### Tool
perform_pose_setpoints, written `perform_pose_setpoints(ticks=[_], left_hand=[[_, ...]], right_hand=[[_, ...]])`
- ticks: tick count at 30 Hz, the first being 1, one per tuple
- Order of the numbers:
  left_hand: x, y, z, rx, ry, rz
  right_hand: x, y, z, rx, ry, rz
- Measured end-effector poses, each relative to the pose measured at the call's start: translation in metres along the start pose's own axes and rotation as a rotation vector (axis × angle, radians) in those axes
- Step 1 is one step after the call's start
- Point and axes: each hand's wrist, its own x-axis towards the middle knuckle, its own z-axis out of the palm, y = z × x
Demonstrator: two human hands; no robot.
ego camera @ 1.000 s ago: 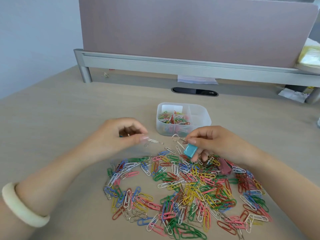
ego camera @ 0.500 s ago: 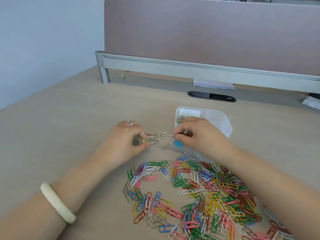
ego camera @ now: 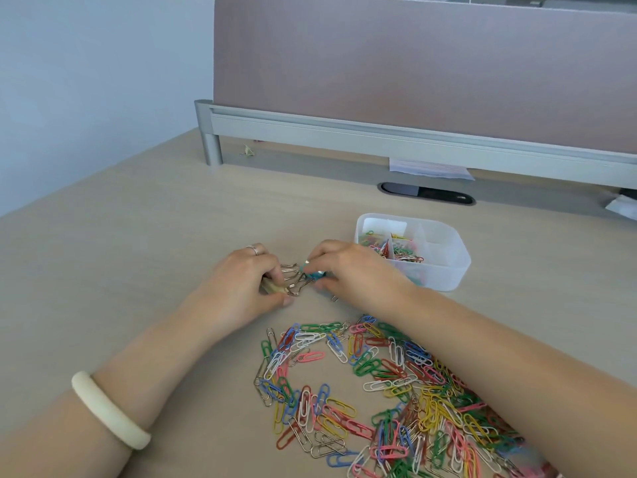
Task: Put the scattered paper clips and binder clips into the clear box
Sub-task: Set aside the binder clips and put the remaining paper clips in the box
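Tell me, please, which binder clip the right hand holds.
The blue binder clip, pinched by the right hand; the left hand holds the yellowish binder clip.

No readable text, paper slip (ego camera: 431, 169) under the partition (ego camera: 413, 63), print too blurred

On my left wrist sits a thick, smooth bangle (ego camera: 110, 410), cream-white and plain, round in section. A thin, silver-looking ring (ego camera: 253, 249) circles one finger of my left hand (ego camera: 241, 284), perhaps the middle one. My forearms (ego camera: 165, 360) are bare as far as they show.
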Motion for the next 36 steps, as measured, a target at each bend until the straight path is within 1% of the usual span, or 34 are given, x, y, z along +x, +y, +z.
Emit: perform_pose_setpoints(ticks=[2, 4, 6, 8, 10, 13, 15, 16, 17, 19, 20, 22, 24, 26, 31, 36], left_hand=[[0.0, 0.0, 0.0, 0.02, 0.005, 0.005], [0.0, 0.003, -0.001, 0.057, 0.059, 0.036], [-0.001, 0.011, -0.003, 0.06, 0.091, 0.124], [-0.002, 0.022, 0.0, 0.074, 0.022, 0.26], [-0.003, 0.03, 0.008, 0.141, -0.063, 0.397], [-0.007, 0.036, 0.019, 0.201, -0.153, 0.487], [-0.01, 0.037, 0.025, 0.193, -0.206, 0.512], [-0.012, 0.039, 0.027, 0.171, -0.237, 0.52], [-0.014, 0.041, 0.028, 0.137, -0.267, 0.52], [-0.015, 0.04, 0.031, 0.043, -0.307, 0.514], [-0.016, 0.041, 0.033, 0.016, -0.317, 0.521], [-0.016, 0.045, 0.035, 0.011, -0.328, 0.548], [-0.018, 0.054, 0.036, -0.033, -0.361, 0.523], [-0.018, 0.059, 0.034, -0.084, -0.37, 0.494], [-0.02, 0.058, 0.025, -0.127, -0.334, 0.425], [-0.022, 0.056, 0.023, -0.145, -0.289, 0.403]], right_hand=[[-0.007, 0.003, -0.004, 0.03, 0.058, 0.026], [-0.019, 0.007, -0.009, 0.108, 0.131, 0.083], [-0.033, 0.01, -0.014, 0.19, 0.088, 0.122], [-0.046, 0.011, -0.016, 0.257, -0.007, 0.129], [-0.054, 0.013, -0.018, 0.375, -0.043, 0.137], [-0.067, 0.02, -0.031, 0.594, -0.003, 0.187], [-0.084, 0.032, -0.048, 0.646, 0.066, 0.234], [-0.095, 0.04, -0.058, 0.61, 0.078, 0.258], [-0.106, 0.048, -0.067, 0.522, 0.066, 0.278], [-0.129, 0.06, -0.08, 0.287, -0.036, 0.318], [-0.14, 0.063, -0.083, 0.209, -0.1, 0.337], [-0.156, 0.065, -0.083, 0.139, -0.218, 0.363], [-0.165, 0.063, -0.081, 0.141, -0.304, 0.388], [-0.17, 0.063, -0.077, 0.152, -0.319, 0.394], [-0.172, 0.066, -0.068, 0.158, -0.261, 0.413], [-0.164, 0.058, -0.081, 0.25, -0.2, 0.378]])
